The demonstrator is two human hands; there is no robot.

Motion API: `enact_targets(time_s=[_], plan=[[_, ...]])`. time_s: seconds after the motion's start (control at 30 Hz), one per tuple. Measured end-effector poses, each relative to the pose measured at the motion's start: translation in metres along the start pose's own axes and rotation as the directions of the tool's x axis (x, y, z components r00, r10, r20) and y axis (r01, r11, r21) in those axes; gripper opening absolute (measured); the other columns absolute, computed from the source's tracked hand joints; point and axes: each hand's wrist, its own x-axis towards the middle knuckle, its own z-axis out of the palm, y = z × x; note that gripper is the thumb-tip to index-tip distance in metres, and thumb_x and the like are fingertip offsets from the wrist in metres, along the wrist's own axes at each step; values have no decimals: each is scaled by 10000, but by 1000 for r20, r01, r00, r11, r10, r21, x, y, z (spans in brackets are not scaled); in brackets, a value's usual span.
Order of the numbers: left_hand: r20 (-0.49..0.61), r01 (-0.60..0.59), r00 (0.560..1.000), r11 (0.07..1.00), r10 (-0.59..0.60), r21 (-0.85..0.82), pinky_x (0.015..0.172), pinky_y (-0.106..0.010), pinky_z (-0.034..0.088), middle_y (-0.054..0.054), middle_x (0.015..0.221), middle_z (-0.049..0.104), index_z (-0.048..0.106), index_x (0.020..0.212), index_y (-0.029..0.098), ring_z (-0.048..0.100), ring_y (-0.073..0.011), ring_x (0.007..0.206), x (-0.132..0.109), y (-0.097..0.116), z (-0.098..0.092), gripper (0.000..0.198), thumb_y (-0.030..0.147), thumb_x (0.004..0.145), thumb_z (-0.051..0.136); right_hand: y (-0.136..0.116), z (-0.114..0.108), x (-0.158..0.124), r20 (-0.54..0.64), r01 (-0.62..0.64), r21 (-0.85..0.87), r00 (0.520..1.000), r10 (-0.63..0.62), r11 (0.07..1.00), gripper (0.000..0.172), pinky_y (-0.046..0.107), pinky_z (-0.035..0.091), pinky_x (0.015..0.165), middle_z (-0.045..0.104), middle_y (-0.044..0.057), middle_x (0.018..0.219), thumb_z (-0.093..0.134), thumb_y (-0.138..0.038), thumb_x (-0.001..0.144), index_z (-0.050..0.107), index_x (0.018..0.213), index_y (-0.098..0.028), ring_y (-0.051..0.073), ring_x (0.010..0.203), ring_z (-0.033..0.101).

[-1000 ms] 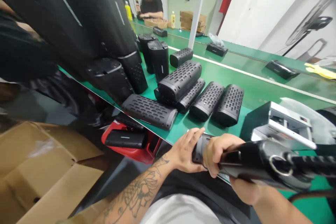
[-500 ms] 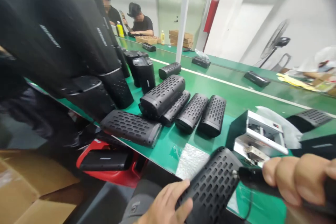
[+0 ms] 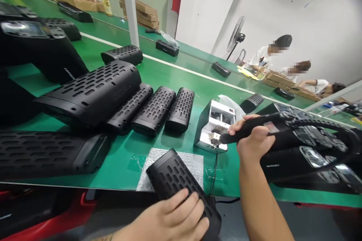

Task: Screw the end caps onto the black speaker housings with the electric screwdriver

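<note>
My left hand [image 3: 178, 214] grips a black case with rows of slots [image 3: 172, 171], its fingers curled over the slotted face. The case lies at a slant, its far end over a sheet of bubble wrap [image 3: 195, 163] and its near end past the table edge. In my right hand [image 3: 256, 141] is a black electric screwdriver [image 3: 250, 125], its cord looping off to the right. The screwdriver's nose is at the front of a small white and black screw feeder [image 3: 210, 122]; whether the bit touches a screw is too small to tell.
Several slotted cases [image 3: 181, 109] stand or lie to the left, one stacked on others. Black units with shiny ends [image 3: 288, 162] crowd the right side. Beyond a white line runs a green belt [image 3: 192, 66] carrying more units. A white post [image 3: 130, 11] rises behind; co-workers [image 3: 283, 54] sit farther off.
My right hand has taken the screwdriver from the slotted case over to the screw feeder. My left hand still holds the case. The view has swung right.
</note>
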Motion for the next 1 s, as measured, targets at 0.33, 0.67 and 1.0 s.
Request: enact_targets(time_s=[0.33,0.67,1.0], plan=[[361,277,900,960,-246,-38,1239,-701,549,-278,1565,720,605,1742,205,697,-518,1434,40,-50,-14,990,473,880,1013,10,-6,-7,81,-48,18,996,47,999,722,320,562,441,622,-52,549,898,-912,836,721,889,-214,171,395,606],[235,526,799,832,-554,176,1219,-623,531,-258,1547,720,615,1751,180,684,-477,1386,38,-66,-12,971,544,923,968,-70,-10,-33,250,-137,190,964,87,972,715,377,564,472,711,-23,595,883,-954,821,882,976,-256,202,412,613],[321,522,771,834,-550,175,1119,-569,535,-241,1491,730,548,1802,152,706,-453,1300,43,-64,-20,1007,545,965,949,-70,-1,-70,467,-243,175,874,137,954,637,390,613,510,746,-6,652,875,-868,912,899,1089,-256,205,449,656]])
